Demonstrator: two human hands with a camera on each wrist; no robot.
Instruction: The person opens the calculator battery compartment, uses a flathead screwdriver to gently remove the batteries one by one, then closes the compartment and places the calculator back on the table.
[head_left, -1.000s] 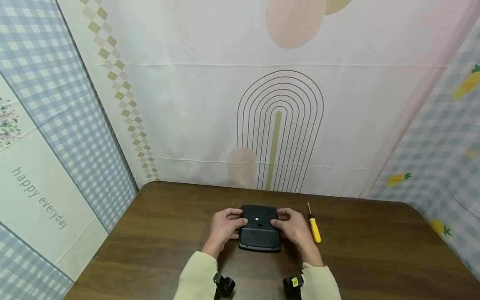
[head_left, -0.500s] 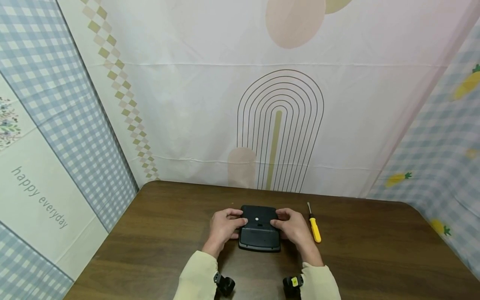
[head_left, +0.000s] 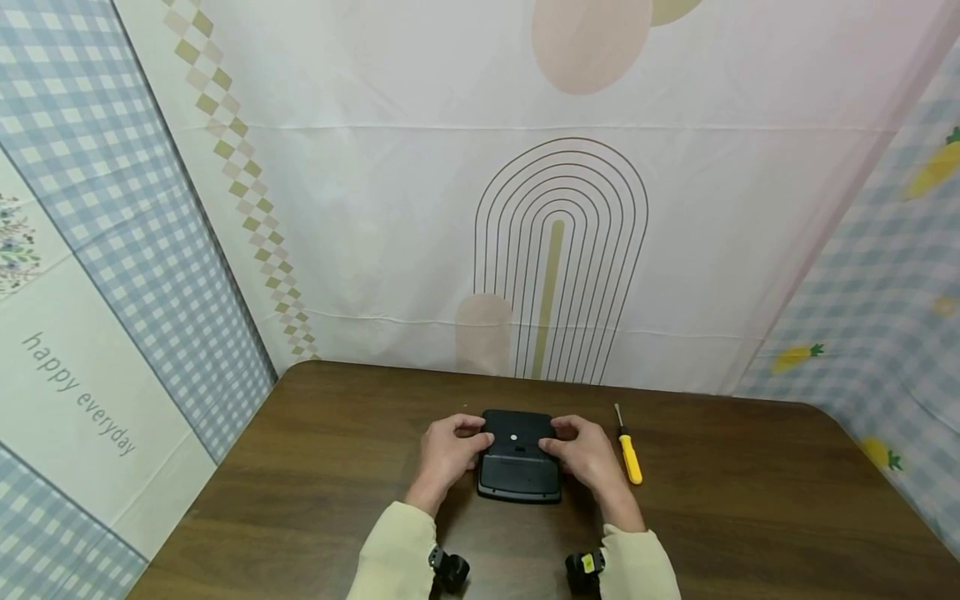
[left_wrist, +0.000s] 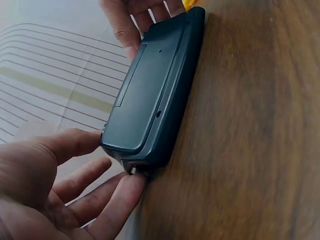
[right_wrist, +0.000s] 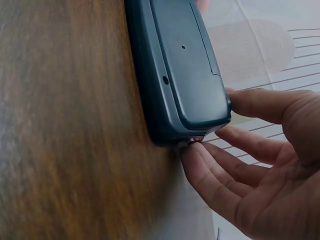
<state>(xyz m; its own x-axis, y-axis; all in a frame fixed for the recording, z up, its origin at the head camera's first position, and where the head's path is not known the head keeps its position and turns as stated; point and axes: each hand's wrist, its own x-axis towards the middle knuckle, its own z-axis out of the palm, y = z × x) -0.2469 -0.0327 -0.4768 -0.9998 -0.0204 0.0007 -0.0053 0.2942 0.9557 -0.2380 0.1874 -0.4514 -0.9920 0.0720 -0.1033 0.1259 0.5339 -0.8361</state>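
Note:
A black desk calculator (head_left: 517,477) lies back side up on the wooden table, its raised end towards me. Its back shows a small pale round spot and a cover panel; screw holes are visible in the wrist views. My left hand (head_left: 446,454) grips its left side, thumb (left_wrist: 75,143) on the back and fingertips at the side edge. On the opposite side my right hand (head_left: 588,454) holds it the same way, with the thumb (right_wrist: 260,104) on top and fingers (right_wrist: 210,170) by the lower edge. The calculator's front face is hidden against the table.
A screwdriver (head_left: 631,458) with a yellow handle lies just right of my right hand, tip pointing away. The brown table (head_left: 337,450) ends at a white printed cloth (head_left: 375,250) behind it. Checked cloths hang at both sides.
Hardly anything differs. The lower fingers of my left hand have shifted slightly upward along the calculator's side; the calculator and screwdriver stay in place.

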